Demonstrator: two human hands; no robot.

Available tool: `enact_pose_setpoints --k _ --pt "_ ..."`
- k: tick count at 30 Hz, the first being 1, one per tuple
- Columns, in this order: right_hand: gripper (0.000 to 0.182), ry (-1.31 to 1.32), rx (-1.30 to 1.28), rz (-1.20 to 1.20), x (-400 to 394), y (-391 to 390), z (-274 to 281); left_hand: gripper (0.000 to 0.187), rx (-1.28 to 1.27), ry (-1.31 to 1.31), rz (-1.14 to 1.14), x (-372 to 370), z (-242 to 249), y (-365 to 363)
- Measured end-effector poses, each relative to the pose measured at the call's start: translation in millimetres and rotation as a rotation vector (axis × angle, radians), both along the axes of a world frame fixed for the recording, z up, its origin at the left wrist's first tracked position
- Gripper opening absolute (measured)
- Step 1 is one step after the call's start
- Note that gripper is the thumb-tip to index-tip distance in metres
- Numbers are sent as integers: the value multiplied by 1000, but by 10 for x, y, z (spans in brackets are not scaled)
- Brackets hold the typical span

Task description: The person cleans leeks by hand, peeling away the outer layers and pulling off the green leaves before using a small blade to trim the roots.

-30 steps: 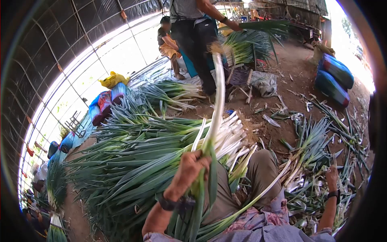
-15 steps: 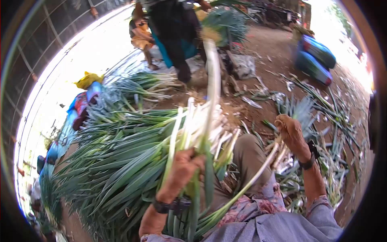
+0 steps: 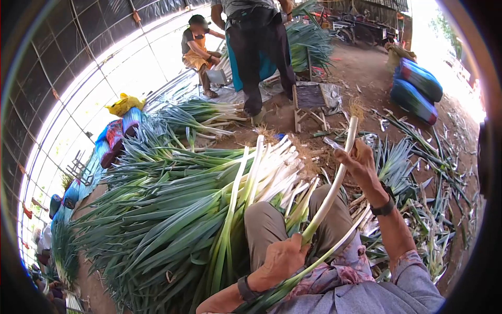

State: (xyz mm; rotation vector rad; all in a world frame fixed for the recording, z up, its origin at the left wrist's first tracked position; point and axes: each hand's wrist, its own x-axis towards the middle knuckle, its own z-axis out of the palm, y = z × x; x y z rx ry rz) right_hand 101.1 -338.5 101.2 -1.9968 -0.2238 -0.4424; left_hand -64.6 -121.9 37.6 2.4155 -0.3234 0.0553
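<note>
Over lap, left hand [image 3: 282,259] clenched around green lower end of leek [image 3: 330,186], slanting up to right. Right hand [image 3: 358,159] closed on white stalk near root end, small blade-like piece at fingertips, unclear. Big leek pile [image 3: 172,209] just left of knees. Standing person [image 3: 259,47] beyond, wooden stool [image 3: 309,102] near.

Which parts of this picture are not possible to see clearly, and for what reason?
- Head view: the standing person is cut off at the top edge above the shoulders.
- What the right hand pinches beside the leek is too small to tell.
- The leek's green end is hidden behind the left hand.
- The round lens border blacks out the corners.
</note>
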Motion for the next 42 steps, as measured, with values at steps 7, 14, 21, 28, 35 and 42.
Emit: enact_pose_setpoints --k 7,14,21,28,35,42 --pt "12 -52 -3 -11 -45 -44 -320 34 -30 341 -295 -35 -4 79" --pt "6 -36 232 158 -329 122 33 65 -936 871 -598 225 -135 318" --pt "21 -65 -75 107 -287 -5 -23 59 -1007 842 -381 41 -83 152" --pt "24 -121 107 198 -188 -231 -243 47 -923 772 -147 61 -21 -25" --pt "36 220 1085 318 -465 -757 308 38 -620 648 -171 228 -295 31" --pt "24 -229 701 47 -371 -1773 239 32 -558 721 -186 357 -341 -73"
